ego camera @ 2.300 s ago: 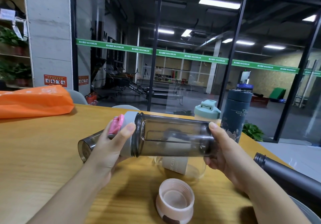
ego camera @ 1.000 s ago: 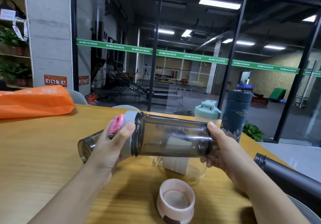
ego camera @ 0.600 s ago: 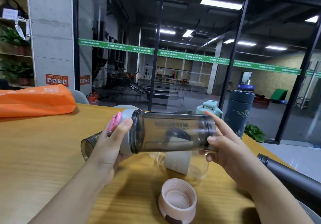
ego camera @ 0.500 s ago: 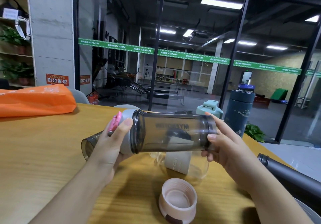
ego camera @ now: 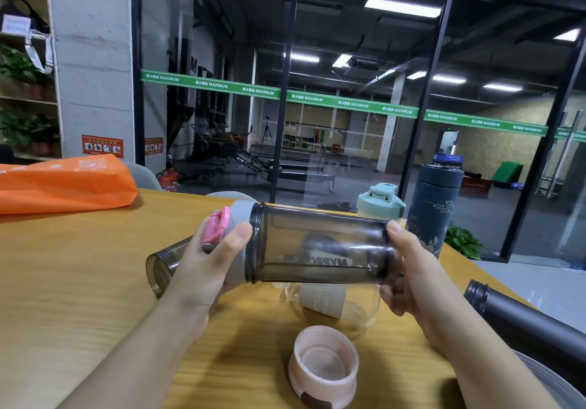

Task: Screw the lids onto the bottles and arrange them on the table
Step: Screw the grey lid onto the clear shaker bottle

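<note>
Above the yellow wooden worktop point(ego camera: 63, 281), in the head view, you hold the smoky translucent plastic shaker bottle point(ego camera: 317, 247) on its side, clear of the surface. Your left hand point(ego camera: 203, 269) is wrapped round the grey lid with the pink flip cap point(ego camera: 228, 237), thumb across the lid's rim. Your right hand point(ego camera: 409, 275) is clamped on the bottle's base end, thumb on top and fingers curled underneath. The lid sits against the bottle's mouth, so the step in hand looks like the screwing-on itself; whether the thread is fully home cannot be read from here.

The next move, as I judge it, calls for you to hold the base fixed while the lid turns until it stops, then to stand the bottle upright beside the two already capped at the far edge: the bottle with the pale green lid point(ego camera: 380, 202) and the dark blue patterned flask point(ego camera: 434, 209).

Work remains on the worktop. An upturned pink screw lid point(ego camera: 323, 367) lies near you, just in front of a clear glass bottle with a beige sleeve point(ego camera: 329, 300). A second smoky cup piece point(ego camera: 161, 266) lies on its side behind your left hand, and a black open-necked flask point(ego camera: 513, 320) lies at the right. An orange plastic bag point(ego camera: 63, 183) rests at far left.
</note>
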Available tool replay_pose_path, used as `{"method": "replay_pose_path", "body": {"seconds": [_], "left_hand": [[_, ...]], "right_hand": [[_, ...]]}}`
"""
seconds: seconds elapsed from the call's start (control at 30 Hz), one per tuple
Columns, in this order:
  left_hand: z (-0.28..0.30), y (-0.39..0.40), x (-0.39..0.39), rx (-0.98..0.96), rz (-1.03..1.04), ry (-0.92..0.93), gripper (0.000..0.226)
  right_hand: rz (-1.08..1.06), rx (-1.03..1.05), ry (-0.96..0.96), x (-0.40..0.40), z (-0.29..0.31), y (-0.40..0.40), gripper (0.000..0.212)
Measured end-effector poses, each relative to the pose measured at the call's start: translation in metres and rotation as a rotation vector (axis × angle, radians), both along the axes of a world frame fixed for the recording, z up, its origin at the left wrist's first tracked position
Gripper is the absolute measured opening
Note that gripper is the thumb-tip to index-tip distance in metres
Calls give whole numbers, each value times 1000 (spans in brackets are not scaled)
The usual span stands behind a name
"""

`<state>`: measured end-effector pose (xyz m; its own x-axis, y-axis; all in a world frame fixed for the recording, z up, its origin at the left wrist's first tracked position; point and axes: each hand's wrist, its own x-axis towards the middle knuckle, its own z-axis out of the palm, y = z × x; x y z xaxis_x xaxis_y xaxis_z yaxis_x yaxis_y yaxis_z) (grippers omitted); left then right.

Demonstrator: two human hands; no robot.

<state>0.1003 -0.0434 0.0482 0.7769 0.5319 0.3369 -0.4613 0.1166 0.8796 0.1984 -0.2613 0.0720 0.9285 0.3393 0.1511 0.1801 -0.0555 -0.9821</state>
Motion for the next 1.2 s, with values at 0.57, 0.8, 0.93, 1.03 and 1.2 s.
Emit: {"method": "replay_pose_path", "body": {"seconds": [0.57,0.8,0.93,1.03,1.2], "left_hand": [[2,0,0,-83,51,-28,45],[3,3,1,-121,70,-13,35],[4,2,0,-114,82,-10,27],[5,2,0,-117,77,-26,37],[4,1,0,-116,72,-43,50]], "right_hand": [[209,51,-155,5,0,-1,59],[283,110,-217,1,0,-3,81],[246,124,-242,0,0,-3,84],[213,113,-253,1,-1,-2,84],[142,58,-261,0,-1,-1,80]]}}
